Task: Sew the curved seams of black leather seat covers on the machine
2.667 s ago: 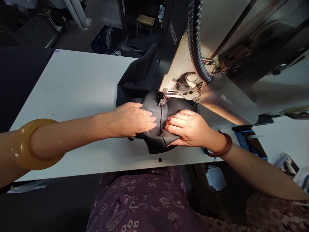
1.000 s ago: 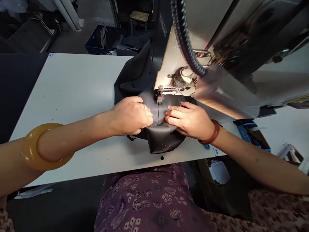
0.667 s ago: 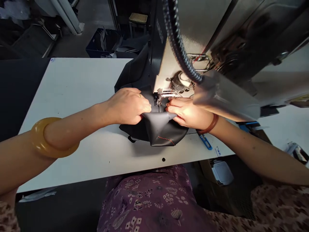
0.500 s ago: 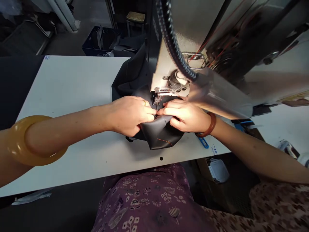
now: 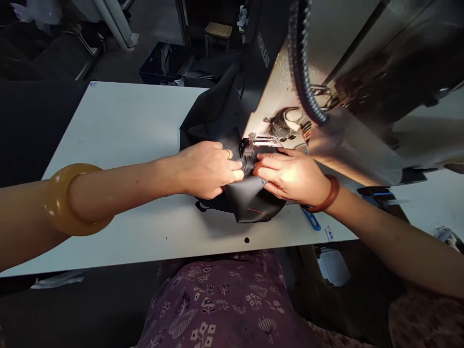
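Observation:
A black leather-like piece (image 5: 250, 195) with a short line of orange-red stitching lies bunched under the sewing machine (image 5: 266, 130). Left of the presser foot (image 5: 247, 151), my left hand (image 5: 208, 169) is closed, its fingers curled on a fold of the piece. My right hand (image 5: 292, 176) grips the piece on the other side of the foot, fingertips pressed together on the material. Both hands are close in front of the needle area. The undersides of the fingers are hidden, and the rest of the piece spreads back beside the machine.
A white table (image 5: 134, 135) carries the work. Near my right wrist lies a blue-handled tool (image 5: 311, 218). A thick braided hose (image 5: 306, 67) hangs before the machine head. Behind the table stand a dark blue crate (image 5: 152, 65) with dark pieces and a stool (image 5: 218, 31).
The whole view has shifted, so things appear farther right. My right hand's fingers have drawn slightly away from the left hand, leaving a wider gap in front of the foot.

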Motion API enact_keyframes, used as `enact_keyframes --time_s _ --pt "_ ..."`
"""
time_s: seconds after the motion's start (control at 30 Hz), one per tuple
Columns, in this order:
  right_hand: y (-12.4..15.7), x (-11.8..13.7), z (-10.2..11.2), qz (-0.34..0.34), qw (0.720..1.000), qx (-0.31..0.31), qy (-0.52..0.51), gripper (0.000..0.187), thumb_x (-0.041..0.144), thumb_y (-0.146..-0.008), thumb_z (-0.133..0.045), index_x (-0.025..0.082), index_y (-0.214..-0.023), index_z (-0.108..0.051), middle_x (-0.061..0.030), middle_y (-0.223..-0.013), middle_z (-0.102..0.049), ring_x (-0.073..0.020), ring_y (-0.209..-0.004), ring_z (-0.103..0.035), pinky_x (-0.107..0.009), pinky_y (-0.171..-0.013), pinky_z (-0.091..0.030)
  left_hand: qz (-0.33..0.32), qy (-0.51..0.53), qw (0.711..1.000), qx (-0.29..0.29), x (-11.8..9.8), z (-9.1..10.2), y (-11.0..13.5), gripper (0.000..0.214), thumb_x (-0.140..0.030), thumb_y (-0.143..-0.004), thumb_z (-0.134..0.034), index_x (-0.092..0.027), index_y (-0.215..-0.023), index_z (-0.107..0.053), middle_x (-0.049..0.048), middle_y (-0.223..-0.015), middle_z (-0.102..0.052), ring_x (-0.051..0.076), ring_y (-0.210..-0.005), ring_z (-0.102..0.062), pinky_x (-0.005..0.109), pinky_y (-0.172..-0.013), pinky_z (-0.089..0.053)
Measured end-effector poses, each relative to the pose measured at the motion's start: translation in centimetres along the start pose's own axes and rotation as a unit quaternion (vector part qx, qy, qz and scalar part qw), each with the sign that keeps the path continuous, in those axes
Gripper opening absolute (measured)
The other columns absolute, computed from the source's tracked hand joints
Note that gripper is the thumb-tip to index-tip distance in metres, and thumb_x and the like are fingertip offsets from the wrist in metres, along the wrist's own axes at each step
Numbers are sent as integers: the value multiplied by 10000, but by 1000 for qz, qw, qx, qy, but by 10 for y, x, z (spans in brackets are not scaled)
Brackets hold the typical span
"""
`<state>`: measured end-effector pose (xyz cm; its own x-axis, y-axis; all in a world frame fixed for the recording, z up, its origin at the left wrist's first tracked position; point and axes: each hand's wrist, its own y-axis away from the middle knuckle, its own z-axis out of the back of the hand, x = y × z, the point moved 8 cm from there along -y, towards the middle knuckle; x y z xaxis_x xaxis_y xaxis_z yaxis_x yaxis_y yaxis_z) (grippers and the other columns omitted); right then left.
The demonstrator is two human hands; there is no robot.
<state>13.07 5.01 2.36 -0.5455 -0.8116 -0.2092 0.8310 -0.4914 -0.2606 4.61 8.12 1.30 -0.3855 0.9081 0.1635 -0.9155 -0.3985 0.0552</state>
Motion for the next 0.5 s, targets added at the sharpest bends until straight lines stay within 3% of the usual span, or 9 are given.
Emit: enact_keyframes --time_s 0.1,0.2,0.37,0.5 --pt "-2 -4 0 -1 1000 -5 4 284 196 -853 -382 148 -987 -628 -101 -863 -674 -249 -986 -607 -345 -689 -496 -39 -18 999 0 -7 -1 0 302 -225 -742 -501 -238 -1019 -622 11 -905 -684 184 -836 -602 292 -705 -398" --pt "-4 -4 3 -23 999 -21 -7 263 169 -829 -404 142 -964 -629 -91 -890 -679 -228 -908 -621 -344 -706 -497 -41 -26 999 -11 -7 -2 1 372 -233 -741 -501 -206 -1100 -597 39 -960 -678 198 -863 -596 307 -736 -413" --pt "-9 1 14 -46 994 -46 -92 242 186 -821 -420 172 -979 -603 -47 -873 -673 -176 -806 -597 -324 -761 -480 -87 13 995 -37 -9 -6 0 321 -184 -728 -498 -150 -1012 -644 77 -1052 -645 219 -979 -569 318 -833 -438" --pt "-12 10 14 -45 997 -25 -65 182 191 -801 -442 167 -860 -613 -49 -825 -661 -163 -753 -584 -320 -767 -465 -120 55 991 -12 -10 -14 0 266 -115 -727 -471 -168 -901 -665 43 -1173 -618 188 -1018 -573 284 -896 -443"
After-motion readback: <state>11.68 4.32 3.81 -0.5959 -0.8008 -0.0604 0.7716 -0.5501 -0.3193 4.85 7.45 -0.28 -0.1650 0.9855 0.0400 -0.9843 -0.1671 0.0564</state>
